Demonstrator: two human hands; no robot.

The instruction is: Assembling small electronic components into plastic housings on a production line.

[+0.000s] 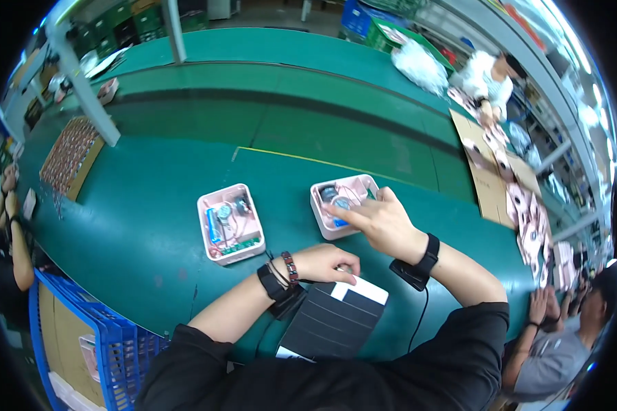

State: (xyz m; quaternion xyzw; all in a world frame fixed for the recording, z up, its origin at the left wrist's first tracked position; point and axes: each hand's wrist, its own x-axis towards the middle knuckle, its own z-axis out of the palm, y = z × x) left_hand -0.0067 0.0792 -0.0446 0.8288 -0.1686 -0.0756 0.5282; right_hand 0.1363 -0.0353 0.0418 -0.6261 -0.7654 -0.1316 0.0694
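My left hand (pixel 325 263) is closed on the top edge of a white backing sheet with black strips (pixel 332 320), which lies in front of my body. At its upper end a bare white part of the backing shows. My right hand (pixel 389 226) is over the right-hand pink plastic housing (pixel 328 229), fingers apart, one finger stretched down into it. Inside are a round dark part, wires and something blue, partly hidden by the hand. To the left, untouched, sits a second pink housing (pixel 230 259) with a blue cylinder, a round metal part, wires and green circuit boards.
A tray of small parts (pixel 72 156) stands at the far left. At lower left is a blue plastic crate (pixel 120 342). Cardboard (pixel 476 175) with pink pieces lies on the right. Co-workers sit at both sides; a metal post (pixel 82 79) rises at the back left.
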